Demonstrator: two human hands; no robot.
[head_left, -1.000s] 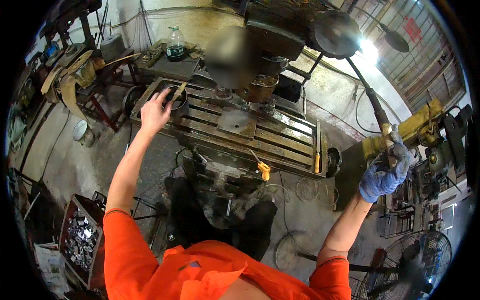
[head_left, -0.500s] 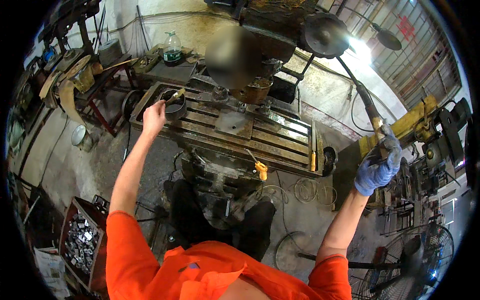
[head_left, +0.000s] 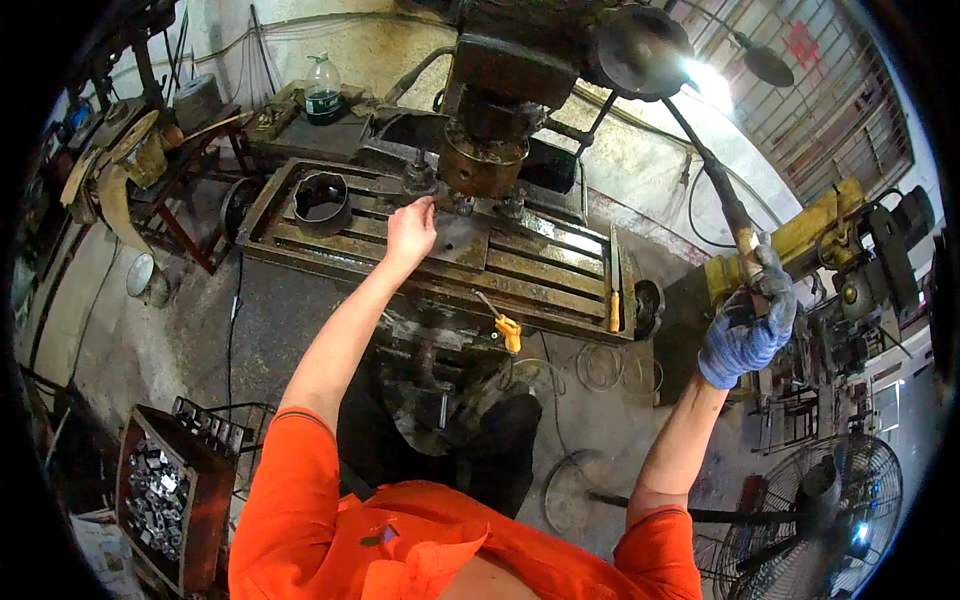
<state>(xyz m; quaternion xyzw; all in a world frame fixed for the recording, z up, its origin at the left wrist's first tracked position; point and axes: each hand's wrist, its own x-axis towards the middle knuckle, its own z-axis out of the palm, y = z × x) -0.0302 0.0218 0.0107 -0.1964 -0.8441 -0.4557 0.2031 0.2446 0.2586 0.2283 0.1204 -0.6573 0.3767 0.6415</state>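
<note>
My bare left hand [head_left: 412, 232] is closed in a pinch over the slotted machine table [head_left: 385, 262], just below the machine's round spindle head [head_left: 484, 160]. It holds a brush, now mostly hidden by the fingers and dark metal behind. A black pot [head_left: 322, 204] with dark liquid stands on the left end of the table. On the right, my right hand [head_left: 745, 335], in a blue-grey glove, is wrapped round the end of a long lever [head_left: 735, 215] that slants down from the machine. Metal clamping parts [head_left: 420, 178] sit beside the spindle.
A yellow-handled air gun [head_left: 508, 332] hangs at the table's front edge. A yellow-handled file [head_left: 615, 300] lies at the right end. A crate of metal pieces [head_left: 165, 500] stands lower left, a caged fan [head_left: 815, 510] lower right. A bottle [head_left: 323, 90] stands behind.
My left hand has moved right with the brush, from above the black pot to below the spindle head. My right hand stays on the lever. The view has shifted slightly.
</note>
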